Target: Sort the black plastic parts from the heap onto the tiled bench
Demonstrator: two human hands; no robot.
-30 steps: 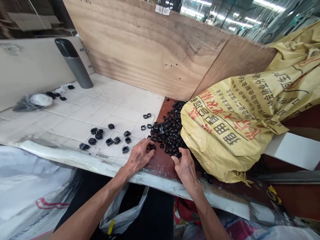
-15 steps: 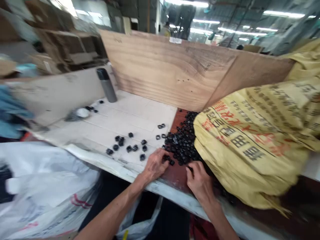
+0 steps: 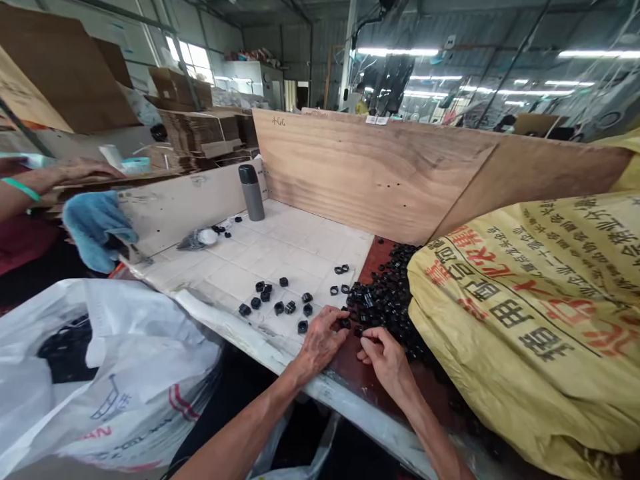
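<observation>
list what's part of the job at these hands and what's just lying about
Job:
left hand
right hand
heap of small black ring-shaped parts
yellow printed woven sack

Lying about:
grey black-capped flask
crumpled blue cloth
white plastic bag

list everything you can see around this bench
black plastic rings: many, black, heaped on a brown board beside the tiles
loose rings: about fifteen, black, on the tiles
yellow sack: one, yellow with red and black print, right of the heap
plywood board: one, light brown, behind the tiles
flask: one, grey with black cap, far end of the tiles
white plastic bag: one, white with red print, left, below the tiles
blue cloth: one, blue, left of the tiles
cardboard stacks: several, brown, background left
co-worker's hand: one, far left
left hand: one, at the heap's edge
right hand: one, at the heap's lower edge
</observation>
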